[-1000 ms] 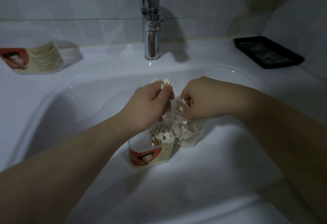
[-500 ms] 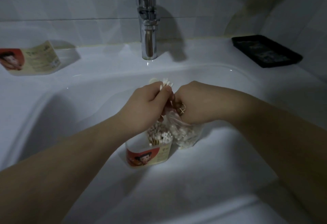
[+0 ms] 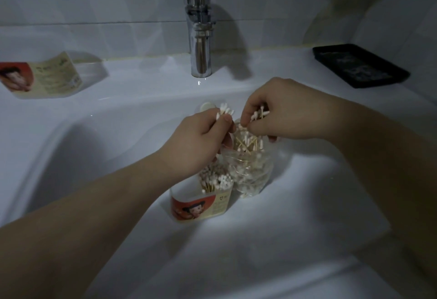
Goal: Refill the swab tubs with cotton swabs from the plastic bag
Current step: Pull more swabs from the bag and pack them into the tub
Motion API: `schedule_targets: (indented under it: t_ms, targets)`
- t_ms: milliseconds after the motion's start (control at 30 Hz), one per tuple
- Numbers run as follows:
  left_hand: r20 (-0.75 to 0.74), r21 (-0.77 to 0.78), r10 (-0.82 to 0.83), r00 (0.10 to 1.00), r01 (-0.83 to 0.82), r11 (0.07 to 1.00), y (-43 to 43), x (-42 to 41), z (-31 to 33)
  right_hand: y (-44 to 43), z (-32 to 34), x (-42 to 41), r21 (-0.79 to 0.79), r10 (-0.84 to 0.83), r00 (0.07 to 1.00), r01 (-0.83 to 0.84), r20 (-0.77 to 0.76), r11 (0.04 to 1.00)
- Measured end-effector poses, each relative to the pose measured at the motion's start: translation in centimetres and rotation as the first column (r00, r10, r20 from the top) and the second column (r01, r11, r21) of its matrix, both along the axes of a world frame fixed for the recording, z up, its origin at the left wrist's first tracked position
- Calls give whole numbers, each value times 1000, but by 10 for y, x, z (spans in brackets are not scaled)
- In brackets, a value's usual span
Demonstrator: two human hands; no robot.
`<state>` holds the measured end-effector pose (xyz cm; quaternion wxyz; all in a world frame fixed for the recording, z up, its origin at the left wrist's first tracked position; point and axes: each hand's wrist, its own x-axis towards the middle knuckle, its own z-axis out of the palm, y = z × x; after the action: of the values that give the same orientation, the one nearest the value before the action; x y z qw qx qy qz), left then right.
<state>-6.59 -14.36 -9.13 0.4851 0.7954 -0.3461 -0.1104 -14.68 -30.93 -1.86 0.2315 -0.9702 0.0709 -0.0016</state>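
Observation:
A clear swab tub [image 3: 201, 206] with a red label stands in the white basin, partly filled with upright cotton swabs [image 3: 216, 178]. Beside it on the right sits the clear plastic bag [image 3: 253, 173] of swabs, its mouth open. My left hand [image 3: 198, 140] grips a small bundle of swabs [image 3: 224, 111] above the tub, their white tips sticking up. My right hand [image 3: 281, 112] pinches another bunch of swabs [image 3: 259, 114] just above the bag's mouth.
A second labelled tub [image 3: 42, 76] lies on its side on the ledge at far left. The chrome tap [image 3: 199, 29] rises behind the basin [image 3: 260, 239]. A black tray [image 3: 359, 66] rests on the ledge at right. A white round plug [image 3: 207, 107] shows behind my left hand.
My right hand has lifted out of the bag with a bunch of swabs pinched in its fingers. My left hand has kept its bundle above the tub.

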Motion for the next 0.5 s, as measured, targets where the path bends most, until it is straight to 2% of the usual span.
schedule_targets:
  t_ms: [333,500]
  targets:
    - [20,10,25,999,-25,1000,-1,3,-3,-4,7,-5,140,-52,992,35,113,990]
    - [-47,-43,50,998,-52,998,-1,3,-2,-5,8,-6,206,-69,986,37,149,978]
